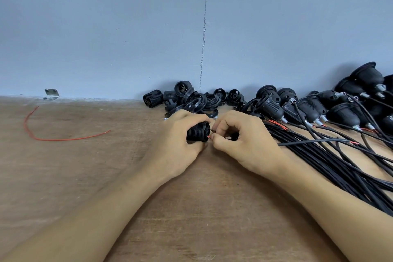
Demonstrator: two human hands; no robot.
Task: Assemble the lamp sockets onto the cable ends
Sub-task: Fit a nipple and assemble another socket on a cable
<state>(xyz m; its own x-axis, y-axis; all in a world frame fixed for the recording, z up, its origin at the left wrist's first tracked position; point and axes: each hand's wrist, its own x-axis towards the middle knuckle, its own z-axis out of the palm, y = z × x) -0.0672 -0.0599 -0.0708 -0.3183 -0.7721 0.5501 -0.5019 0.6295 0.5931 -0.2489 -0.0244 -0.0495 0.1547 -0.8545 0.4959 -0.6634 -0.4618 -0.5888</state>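
Head view, as I see it from my station. The left hand [178,142] grips a black ribbed socket [196,132], fingers curled round its barrel, with the socket's end face turned toward the right hand [244,140]. The right hand pinches two thin wire ends [210,136], one red and one black, between thumb and forefinger. Their tips are at the socket's face; I cannot tell whether they sit in the terminals. Both hands rest on the wooden table [106,176], near its middle. Behind them, against the wall [127,27], lies a heap of loose socket parts [191,100]. To the right, sockets on cables [314,108] lie beside a cable bundle [331,166] that runs along the right forearm. A loose red wire [53,139] lies well apart at left.
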